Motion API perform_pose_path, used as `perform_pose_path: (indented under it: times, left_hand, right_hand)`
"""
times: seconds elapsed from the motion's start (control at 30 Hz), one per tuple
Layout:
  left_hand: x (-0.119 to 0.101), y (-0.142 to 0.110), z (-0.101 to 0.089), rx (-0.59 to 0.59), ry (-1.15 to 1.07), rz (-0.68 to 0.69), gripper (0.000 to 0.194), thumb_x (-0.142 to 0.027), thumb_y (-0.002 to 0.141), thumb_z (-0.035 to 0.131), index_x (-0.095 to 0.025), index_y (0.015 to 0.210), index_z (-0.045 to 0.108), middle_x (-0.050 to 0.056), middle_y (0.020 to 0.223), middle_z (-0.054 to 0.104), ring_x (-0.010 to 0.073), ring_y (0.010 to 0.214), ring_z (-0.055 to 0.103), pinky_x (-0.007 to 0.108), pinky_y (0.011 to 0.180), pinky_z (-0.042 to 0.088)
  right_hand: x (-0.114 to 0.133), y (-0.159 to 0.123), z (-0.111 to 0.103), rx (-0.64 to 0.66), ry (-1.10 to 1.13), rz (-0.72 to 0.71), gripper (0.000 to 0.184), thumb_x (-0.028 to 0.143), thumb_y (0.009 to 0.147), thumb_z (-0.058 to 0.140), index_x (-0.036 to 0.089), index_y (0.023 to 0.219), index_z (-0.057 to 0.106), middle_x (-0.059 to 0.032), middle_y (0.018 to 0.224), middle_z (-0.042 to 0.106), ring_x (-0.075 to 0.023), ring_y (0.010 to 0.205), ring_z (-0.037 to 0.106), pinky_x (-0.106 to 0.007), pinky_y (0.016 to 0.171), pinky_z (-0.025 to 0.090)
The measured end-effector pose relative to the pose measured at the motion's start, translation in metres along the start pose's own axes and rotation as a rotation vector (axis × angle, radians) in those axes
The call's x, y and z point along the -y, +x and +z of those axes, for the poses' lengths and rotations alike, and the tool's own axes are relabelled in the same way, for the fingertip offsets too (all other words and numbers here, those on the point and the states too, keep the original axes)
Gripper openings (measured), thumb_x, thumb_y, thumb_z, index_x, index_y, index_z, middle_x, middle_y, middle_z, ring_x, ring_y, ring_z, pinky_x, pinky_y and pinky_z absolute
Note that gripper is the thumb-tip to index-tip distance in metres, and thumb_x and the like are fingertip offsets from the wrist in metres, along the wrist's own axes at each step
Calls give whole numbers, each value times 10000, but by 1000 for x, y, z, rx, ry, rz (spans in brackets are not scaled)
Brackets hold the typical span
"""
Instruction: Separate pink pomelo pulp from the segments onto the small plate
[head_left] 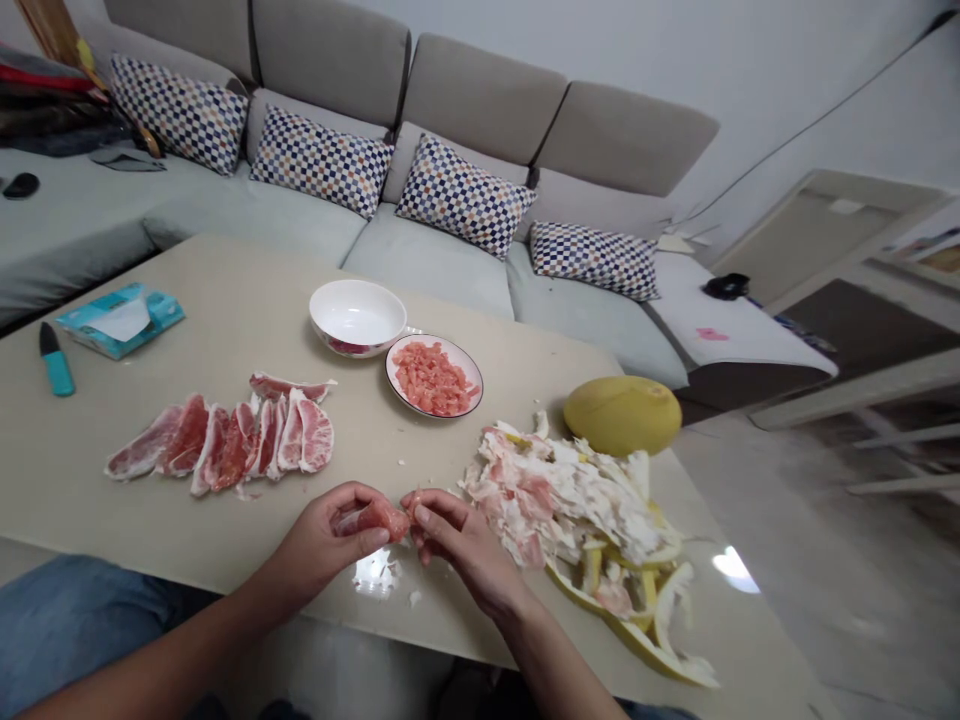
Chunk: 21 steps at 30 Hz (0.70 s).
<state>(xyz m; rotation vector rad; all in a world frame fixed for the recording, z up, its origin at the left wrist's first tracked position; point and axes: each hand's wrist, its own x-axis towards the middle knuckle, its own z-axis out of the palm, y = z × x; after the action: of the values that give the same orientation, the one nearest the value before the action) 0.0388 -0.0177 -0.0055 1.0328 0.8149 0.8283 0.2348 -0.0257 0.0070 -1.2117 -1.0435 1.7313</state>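
My left hand [341, 525] is closed around a pink pomelo segment [381, 516] above the near part of the table. The fingertips of my right hand [457, 540] pinch the segment's right end, where a small pink bit shows; whether it is flesh or membrane I cannot tell. Left of my hands lies a row of pomelo segments [240, 440], partly covered in white skin. Beyond them, a plate [391, 389] bears pieces of pink flesh [433, 378]. A heap of white pith and yellow peel [570, 500] lies right of my right hand.
A whole pomelo [622, 414] rests behind the peel heap. A white bowl [358, 312] touches or nearly touches the plate. At the far left are a tissue pack [124, 318] and a knife [55, 360] with a teal handle. A sofa [442, 265] runs behind the table [225, 290].
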Motion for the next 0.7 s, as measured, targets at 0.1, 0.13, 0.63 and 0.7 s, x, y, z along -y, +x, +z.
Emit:
perform_pose_path:
  times: [0.1, 0.13, 0.63, 0.7]
  left_hand:
    - [-1, -1, 1, 2, 48, 13, 179, -276, 774, 718, -180, 902, 638, 31, 897, 706, 177, 891, 640, 284, 834, 471]
    - [-2, -2, 1, 6, 63, 18, 174, -277, 776, 715, -178, 898, 640, 33, 893, 706, 178, 883, 640, 284, 827, 472]
    - [-3, -1, 1, 38, 17, -2, 193, -298, 789, 698, -163, 906, 625, 49, 902, 701, 199, 907, 650, 329, 868, 481]
    - [-2, -1, 2, 48, 20, -8, 203, -288, 780, 705, -164, 918, 623, 53, 914, 702, 204, 915, 650, 338, 873, 480]
  right_hand:
    - [2, 1, 0, 19, -30, -22, 326, 436, 725, 769, 170, 903, 706, 0, 711, 613, -102, 620, 530, -214, 544, 466]
    - [2, 1, 0, 29, -29, -24, 319, 431, 716, 776, 167, 881, 705, -1, 709, 618, -105, 620, 538, -217, 542, 471]
    - [-10, 8, 6, -63, 435, 65, 294, 383, 699, 814, 130, 784, 689, 9, 689, 574, -71, 605, 523, -158, 565, 484]
    - [-12, 9, 7, -82, 513, 60, 276, 361, 697, 819, 130, 774, 690, 10, 692, 578, -70, 611, 529, -154, 572, 494]
